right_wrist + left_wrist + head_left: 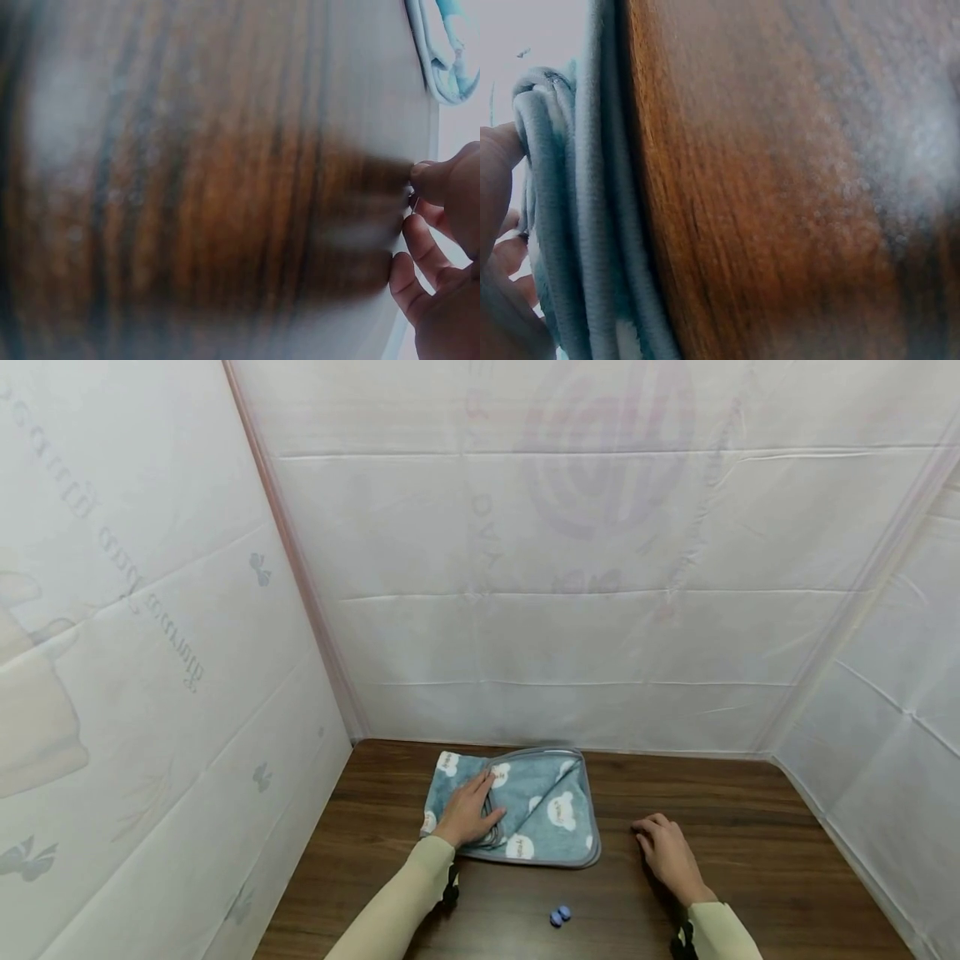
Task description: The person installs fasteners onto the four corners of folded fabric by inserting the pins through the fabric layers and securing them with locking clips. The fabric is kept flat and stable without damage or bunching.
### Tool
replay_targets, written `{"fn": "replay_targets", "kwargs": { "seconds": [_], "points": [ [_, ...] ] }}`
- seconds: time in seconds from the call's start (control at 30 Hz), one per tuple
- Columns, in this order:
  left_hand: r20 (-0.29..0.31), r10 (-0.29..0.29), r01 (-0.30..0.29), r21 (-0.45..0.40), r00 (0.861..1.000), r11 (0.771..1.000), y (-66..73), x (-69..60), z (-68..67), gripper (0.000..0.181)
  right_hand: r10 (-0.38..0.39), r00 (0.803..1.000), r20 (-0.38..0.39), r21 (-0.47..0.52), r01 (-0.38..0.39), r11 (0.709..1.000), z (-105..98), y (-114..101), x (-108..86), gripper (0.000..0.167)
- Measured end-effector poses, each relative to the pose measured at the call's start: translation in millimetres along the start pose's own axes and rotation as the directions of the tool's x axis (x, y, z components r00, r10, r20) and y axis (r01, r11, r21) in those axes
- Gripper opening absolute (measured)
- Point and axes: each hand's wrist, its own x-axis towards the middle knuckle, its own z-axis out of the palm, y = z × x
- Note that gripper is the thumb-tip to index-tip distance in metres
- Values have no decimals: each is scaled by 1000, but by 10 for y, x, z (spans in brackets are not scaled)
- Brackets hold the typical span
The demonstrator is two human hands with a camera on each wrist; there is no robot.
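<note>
A folded blue-grey blanket (562,839) with white bear-head shapes and grey piped edges lies on the table. My left hand (467,810) rests on its left part, fingers extended over the folded layers. In the left wrist view the thumb (499,161) touches the stacked piped edges (592,195). To the right of the blanket and apart from it, my right hand (670,856) rests on the tabletop with loosely bent fingers. In the right wrist view its fingertips (405,274) meet the wood, and a corner of the blanket (450,67) shows beyond.
Two small blue rounded pieces (559,916) lie on the dark wood table (757,843) in front of the blanket. White sheet walls (525,635) with faint prints stand behind the table and along both sides.
</note>
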Motion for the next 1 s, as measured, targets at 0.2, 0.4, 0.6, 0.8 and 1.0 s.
{"fn": "replay_targets", "kwargs": {
  "seconds": [0.2,0.4,0.6,0.8,1.0],
  "points": [
    [-1,3,-3,13,1000,1000,-11,3,21,70,-7,1000,-9,-11,7,1000,10,12,2,15],
    [-1,3,-3,13,1000,1000,-8,0,20,70,4,1000,8,-8,-4,1000,-4,12,12,15],
    [3,-1,1,8,1000,1000,-8,-5,11,70,7,1000,17,-5,-6,1000,-34,-2,24,15],
    [7,-5,5,-2,1000,1000,-16,-8,9,68,-23,1000,-17,16,23,1000,-51,13,21,17],
    [-41,23,-24,-16,999,1000,20,-39,-28,60,-77,990,-116,49,83,995,-70,52,13,20]
  ]
}}
